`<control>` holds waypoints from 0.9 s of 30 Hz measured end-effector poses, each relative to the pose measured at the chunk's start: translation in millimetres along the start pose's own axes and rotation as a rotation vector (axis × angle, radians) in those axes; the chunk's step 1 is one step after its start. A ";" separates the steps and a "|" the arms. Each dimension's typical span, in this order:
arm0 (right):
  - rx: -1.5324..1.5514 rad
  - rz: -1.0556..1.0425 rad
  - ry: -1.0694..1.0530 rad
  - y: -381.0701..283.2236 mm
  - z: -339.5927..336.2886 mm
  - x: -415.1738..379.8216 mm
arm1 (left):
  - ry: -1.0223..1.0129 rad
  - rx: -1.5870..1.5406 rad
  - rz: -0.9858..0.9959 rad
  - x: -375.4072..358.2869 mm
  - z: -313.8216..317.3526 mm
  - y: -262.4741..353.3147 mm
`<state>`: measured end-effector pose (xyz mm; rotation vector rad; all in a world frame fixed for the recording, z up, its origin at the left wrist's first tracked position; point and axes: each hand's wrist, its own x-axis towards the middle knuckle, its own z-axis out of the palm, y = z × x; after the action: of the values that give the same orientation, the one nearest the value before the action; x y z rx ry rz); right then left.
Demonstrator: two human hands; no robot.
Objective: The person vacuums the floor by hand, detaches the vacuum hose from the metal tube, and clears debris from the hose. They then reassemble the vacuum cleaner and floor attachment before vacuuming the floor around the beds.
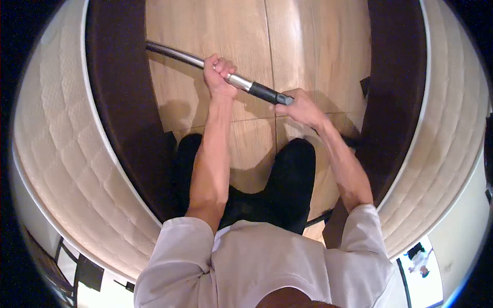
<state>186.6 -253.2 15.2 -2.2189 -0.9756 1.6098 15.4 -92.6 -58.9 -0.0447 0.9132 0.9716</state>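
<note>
A vacuum cleaner tube [241, 82], with a dark shiny shaft, a silver collar and a black end piece, slants across the floor. Its far end passes beneath the dark base of the bed on the left and is hidden there. My left hand [220, 76] is closed round the shaft just before the silver collar. At the near end, my right hand [302, 108] is closed on the tube beside its grey tip; some of its fingers are out of sight.
I am down on a wood-look tiled floor [292, 46] between two beds. Dark bases [115, 61] [398, 61] and quilted mattresses [56, 118] [447, 118] line both sides. My black-clad knees [292, 164] are below the tube. A mirror-like panel [423, 269] shows at lower right.
</note>
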 end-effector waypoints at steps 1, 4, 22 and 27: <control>0.142 0.092 -0.158 4.1 1.8 5.9 | -0.005 -0.030 -0.019 0.6 -2.9 -0.4; 0.235 0.183 -0.270 5.2 14.2 9.5 | -0.025 -0.028 -0.010 7.6 -11.7 -3.6; -0.375 -0.296 0.698 20.8 107.8 47.8 | 0.060 1.019 -0.353 50.1 -93.8 9.6; -0.673 -0.083 0.470 23.0 106.8 50.7 | -0.009 0.955 -0.368 -1.0 -86.1 -21.8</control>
<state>107.0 -258.8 -75.0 -2.7270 -1.5805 0.7010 -24.7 -141.9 -120.9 0.5808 1.2301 0.1318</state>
